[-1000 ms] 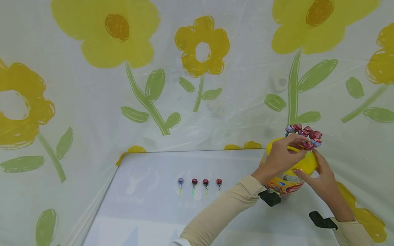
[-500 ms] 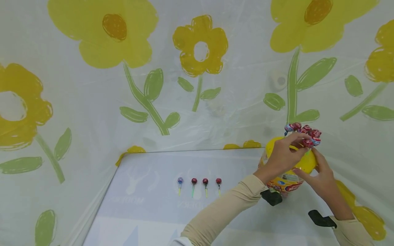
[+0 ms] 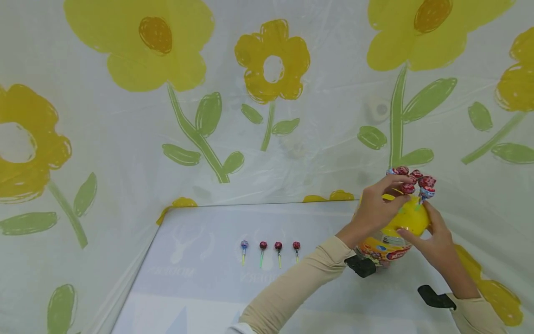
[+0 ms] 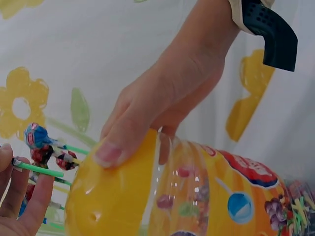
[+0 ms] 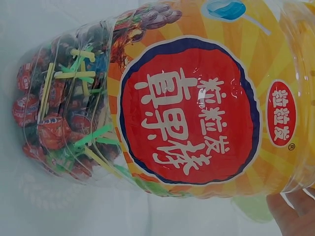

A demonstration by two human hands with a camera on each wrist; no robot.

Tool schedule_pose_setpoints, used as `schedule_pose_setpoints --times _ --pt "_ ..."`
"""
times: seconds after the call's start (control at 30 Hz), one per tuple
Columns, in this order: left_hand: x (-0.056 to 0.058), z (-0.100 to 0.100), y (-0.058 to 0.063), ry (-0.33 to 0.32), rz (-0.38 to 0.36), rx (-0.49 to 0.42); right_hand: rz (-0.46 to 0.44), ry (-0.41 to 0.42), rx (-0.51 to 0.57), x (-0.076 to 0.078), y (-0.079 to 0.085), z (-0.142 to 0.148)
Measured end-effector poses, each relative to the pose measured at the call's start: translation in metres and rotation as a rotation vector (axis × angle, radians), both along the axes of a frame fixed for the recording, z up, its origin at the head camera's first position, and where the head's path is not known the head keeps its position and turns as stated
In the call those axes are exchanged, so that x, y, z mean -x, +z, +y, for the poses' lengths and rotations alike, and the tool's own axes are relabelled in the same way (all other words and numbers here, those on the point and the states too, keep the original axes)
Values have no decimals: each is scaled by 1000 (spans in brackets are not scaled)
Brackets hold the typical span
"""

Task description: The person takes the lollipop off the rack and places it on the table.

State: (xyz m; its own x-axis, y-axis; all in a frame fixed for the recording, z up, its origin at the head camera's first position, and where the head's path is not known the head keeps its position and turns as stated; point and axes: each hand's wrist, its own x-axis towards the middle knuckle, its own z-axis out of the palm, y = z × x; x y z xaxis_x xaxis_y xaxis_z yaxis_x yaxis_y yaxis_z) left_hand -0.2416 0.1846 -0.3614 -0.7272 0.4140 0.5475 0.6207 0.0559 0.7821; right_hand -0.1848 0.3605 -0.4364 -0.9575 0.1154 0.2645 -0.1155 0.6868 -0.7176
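A clear jar with an orange label (image 3: 381, 250) and a yellow lid (image 3: 410, 222) stands at the table's right side. Several wrapped lollipops (image 3: 427, 182) stick up from the top of the lid. Between thumb and fingers, my left hand (image 3: 375, 208) pinches a red-wrapped lollipop (image 3: 407, 189); its green stick (image 4: 42, 168) shows in the left wrist view, the free end beside the lid. My right hand (image 3: 438, 239) grips the lid from the right, thumb (image 4: 110, 153) laid on the yellow plastic. More lollipops (image 5: 54, 130) fill the jar's lower part in the right wrist view.
Four-like spacing aside, several lollipops (image 3: 263, 246) lie in a row on the white table (image 3: 200, 269), left of the jar. A white curtain with yellow flowers (image 3: 329, 116) hangs behind the table's back edge.
My left hand has drawn back to the left with a red lollipop, which now sits apart from the blue-and-red one beside it. My right hand stays on the lid.
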Motion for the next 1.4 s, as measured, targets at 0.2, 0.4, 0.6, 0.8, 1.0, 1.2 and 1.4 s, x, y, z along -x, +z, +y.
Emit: schedule_pose_setpoints --times 0.2,0.4,0.6,0.8,1.0,1.2,1.4 --pt "3 -11 -4 29 15 -49 -10 -11 12 -2 2 -2" --pt "-3 -31 4 32 -7 -105 -34 -8 27 -1 5 -4" --pt "8 -34 -10 34 -55 -140 -50 -8 26 0 4 -2" --pt "19 -35 -26 37 -91 -152 -51 -13 22 0 3 -2" --pt "21 -41 -30 69 -112 -169 -54 -11 21 -1 2 -2" --pt "10 -52 -19 104 -120 -188 -59 -9 27 0 2 -2" --pt "3 -65 -14 91 -160 -204 -50 -5 31 0 1 -1"
